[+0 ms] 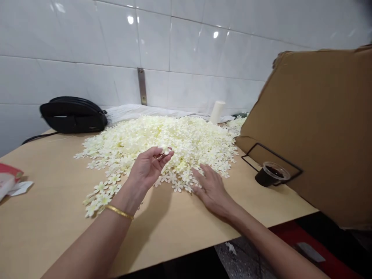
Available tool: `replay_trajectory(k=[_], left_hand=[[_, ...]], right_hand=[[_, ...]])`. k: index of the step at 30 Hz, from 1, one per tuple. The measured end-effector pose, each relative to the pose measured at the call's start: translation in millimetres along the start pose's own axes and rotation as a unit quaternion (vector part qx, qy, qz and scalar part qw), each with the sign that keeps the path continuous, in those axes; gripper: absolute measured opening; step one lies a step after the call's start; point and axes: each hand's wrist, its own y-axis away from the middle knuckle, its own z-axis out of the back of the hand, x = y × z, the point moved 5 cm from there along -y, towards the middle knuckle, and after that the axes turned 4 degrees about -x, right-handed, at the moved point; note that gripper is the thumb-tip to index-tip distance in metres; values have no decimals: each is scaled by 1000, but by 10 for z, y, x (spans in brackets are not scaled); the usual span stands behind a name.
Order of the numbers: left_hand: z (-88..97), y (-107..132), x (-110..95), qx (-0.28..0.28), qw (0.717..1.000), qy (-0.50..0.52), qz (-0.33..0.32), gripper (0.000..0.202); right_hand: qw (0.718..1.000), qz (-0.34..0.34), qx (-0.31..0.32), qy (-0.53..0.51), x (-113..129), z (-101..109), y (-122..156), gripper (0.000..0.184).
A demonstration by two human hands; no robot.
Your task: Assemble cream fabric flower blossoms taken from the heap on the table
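A small cream flower is pinched in the left hand above a flower pile on the worktop. The right hand is laid flat, fingers apart, at the pile's edge — its fingertips are partly hidden among blooms.

Both forearms bare, no sleeves; thin gold bangle on left wrist; no rings visible.

Matt pale wood table, glossy white wall tiles — soft cloth-like flowers, rough brown cardboard, clear plastic cup
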Motion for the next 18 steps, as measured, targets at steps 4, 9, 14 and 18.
replay_trajectory(k=[4,9,14,18], left_hand=[[156,-93,97,-29,1000,3,3,13],[222,-183,110,-12,1000,-21,10,12],[279,-199,138,-26,999,-42,22,12],[314,-215,148,-32,998,-51,15,12]], right_hand=[[997,-3,76,14,111,-112,-132,49],[995,-39,87,28,39,-121,-316,49],[999,-27,30,32,54,46,-222,49],[993,-105,-41,39,-155,177,-127,54]])
